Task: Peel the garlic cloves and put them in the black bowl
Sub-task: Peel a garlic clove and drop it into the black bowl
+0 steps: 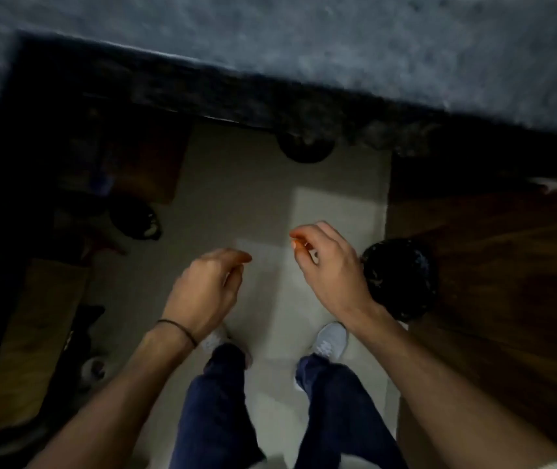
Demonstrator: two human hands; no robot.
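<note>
While its thumb and forefinger close together at the tips, the right hand point(331, 265) curls its other fingers under the palm, and a small pale bit point(314, 254) shows among them; blur makes it impossible to tell whether this is garlic or whether the hand grips anything at all. Left of it and a little lower, well apart, the left hand point(207, 289) hangs loosely curled, thumb and forefinger nearly meeting, with nothing seen in it and a thin dark band point(179, 328) round its wrist. Just beside the right wrist sits a round black bowl point(400, 279) flecked with pale specks, at the edge of a brown wooden surface point(507, 282). Below the hands, the person's legs in dark blue trousers point(216, 411) and two light-coloured shoes point(329, 340) stand on a pale floor point(236, 198). Farther off, a second dark round object point(305, 148) lies on the floor at the foot of a dark edge, beyond which spreads a mottled grey surface point(371, 38). Dim clutter at far left is too dark to make out.
</note>
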